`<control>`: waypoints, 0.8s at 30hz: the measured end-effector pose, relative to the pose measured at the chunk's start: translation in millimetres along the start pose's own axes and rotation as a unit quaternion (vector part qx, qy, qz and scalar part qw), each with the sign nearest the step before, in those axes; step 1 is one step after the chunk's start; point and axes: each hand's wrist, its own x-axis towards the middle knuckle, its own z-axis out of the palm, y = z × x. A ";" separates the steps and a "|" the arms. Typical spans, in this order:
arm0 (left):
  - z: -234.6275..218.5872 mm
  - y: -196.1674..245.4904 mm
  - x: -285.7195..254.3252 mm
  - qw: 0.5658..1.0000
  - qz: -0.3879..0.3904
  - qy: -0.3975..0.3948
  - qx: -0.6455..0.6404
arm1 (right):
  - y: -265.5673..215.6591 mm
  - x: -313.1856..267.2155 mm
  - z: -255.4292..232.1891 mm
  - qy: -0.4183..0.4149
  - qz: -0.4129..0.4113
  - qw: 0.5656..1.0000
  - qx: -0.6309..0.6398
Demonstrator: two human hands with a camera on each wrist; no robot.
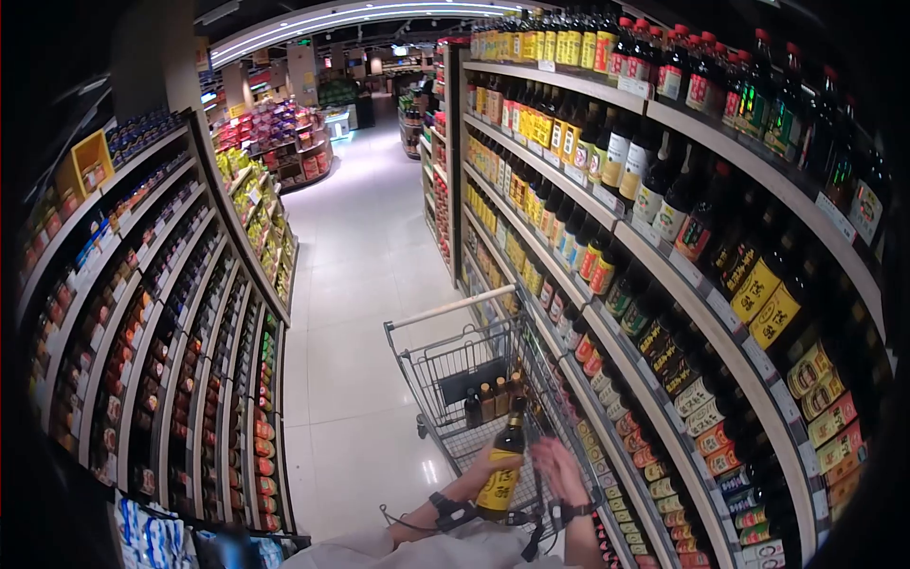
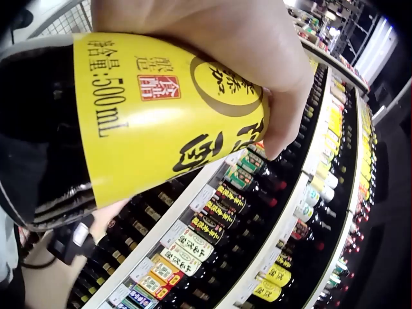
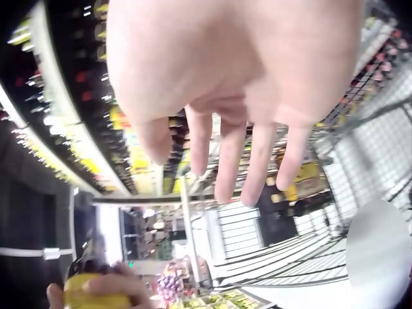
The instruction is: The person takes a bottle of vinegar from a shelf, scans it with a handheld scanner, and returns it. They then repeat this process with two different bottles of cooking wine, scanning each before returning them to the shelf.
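Observation:
My left hand [image 1: 500,459] grips a dark glass vinegar bottle [image 1: 497,491] with a yellow label, holding it neck up over the near end of the shopping cart. In the left wrist view the label of the bottle [image 2: 154,122] fills much of the frame and reads 500mL; fingers wrap over its upper side. Beside the bottle, my right hand [image 1: 559,468] is raised with nothing in it. Its fingers hang extended and slightly apart in the right wrist view, where the hand [image 3: 238,71] stays clear of the bottle [image 3: 96,297] at lower left.
The wire shopping cart [image 1: 445,315] stands against the right shelves [image 1: 607,196], which are packed with sauce and vinegar bottles. Several small bottles [image 1: 487,396] stand inside it. Left shelves [image 1: 194,313] hold jars. A tiled aisle [image 1: 351,247] runs ahead toward snack displays [image 1: 284,142].

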 end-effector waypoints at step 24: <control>104.8 25.8 -2.3 0.959 0.030 -0.252 0.124 | -254.0 -47.2 91.9 0.086 -0.289 0.953 0.018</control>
